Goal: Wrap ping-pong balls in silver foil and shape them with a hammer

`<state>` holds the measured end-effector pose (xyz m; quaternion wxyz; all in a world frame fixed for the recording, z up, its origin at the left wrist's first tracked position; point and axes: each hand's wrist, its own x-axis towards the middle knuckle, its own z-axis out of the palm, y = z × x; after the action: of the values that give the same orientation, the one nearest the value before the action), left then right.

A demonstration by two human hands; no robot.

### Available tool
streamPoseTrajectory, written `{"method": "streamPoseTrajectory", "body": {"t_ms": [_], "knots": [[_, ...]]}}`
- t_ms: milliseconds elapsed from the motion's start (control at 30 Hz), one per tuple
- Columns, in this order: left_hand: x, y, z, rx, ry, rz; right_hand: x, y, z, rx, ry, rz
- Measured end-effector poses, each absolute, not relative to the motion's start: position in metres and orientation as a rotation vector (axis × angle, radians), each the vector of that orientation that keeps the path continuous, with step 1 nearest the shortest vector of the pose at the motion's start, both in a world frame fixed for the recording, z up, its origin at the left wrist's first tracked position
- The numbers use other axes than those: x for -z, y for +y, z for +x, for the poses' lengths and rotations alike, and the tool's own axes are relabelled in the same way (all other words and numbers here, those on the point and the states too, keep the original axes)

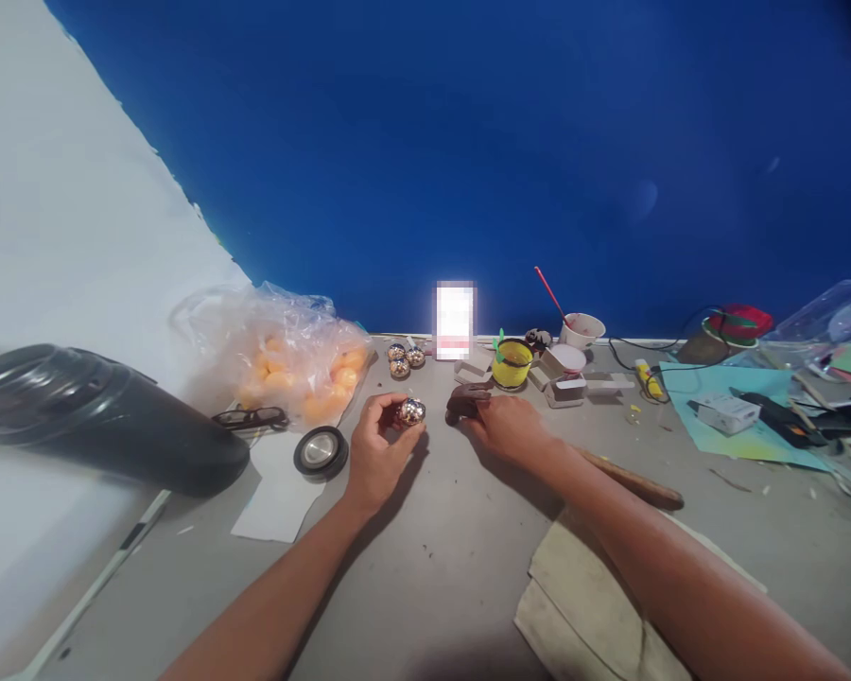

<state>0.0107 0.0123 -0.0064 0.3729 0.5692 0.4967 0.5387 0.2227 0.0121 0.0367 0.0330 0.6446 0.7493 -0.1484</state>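
While the big blue wall (425, 161) fills the back, its top and right side run out of view. The grey table (425, 586) goes on past the bottom edge. A dark bottle (134, 426) stands at the far left, and its end just touches the edge of view, so a bit may be cut off. Near it is a see-through bag (304, 326) of orange balls (344, 374); the crinkly plastic makes them too foggy to count. A pale cloth (574, 591) lies partly under the right arm and is cut off at the bottom. A blue sheet (752, 386) sits on the right under some messy things, and I can't make them all out.

The right hand (514, 426) grips a hammer (634, 480) close to its dark head (462, 405). The arm hides the middle of the handle, and the undersides of the fingers don't show. The left hand (379, 449) has its thumb and fingers around a shiny silver ball (412, 411), just above the table and near the hammer's head. The fingers cover part of the ball.

A glowing white screen (454, 322) is blurred into squares, so I can't read it. Dark glasses (251, 417) are partly behind the bottle. At least three more shiny balls (399, 367) sit bunched together near the wall, hiding bits of each other.
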Motion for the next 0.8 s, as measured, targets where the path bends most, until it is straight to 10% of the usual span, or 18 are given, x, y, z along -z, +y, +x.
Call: {"method": "streamPoseTrajectory", "body": {"t_ms": [800], "knots": [[-0.012,0.013,0.008,-1.084,0.737,0.733,-0.036,0.011,0.223,0.453,2.376,2.014]]}}
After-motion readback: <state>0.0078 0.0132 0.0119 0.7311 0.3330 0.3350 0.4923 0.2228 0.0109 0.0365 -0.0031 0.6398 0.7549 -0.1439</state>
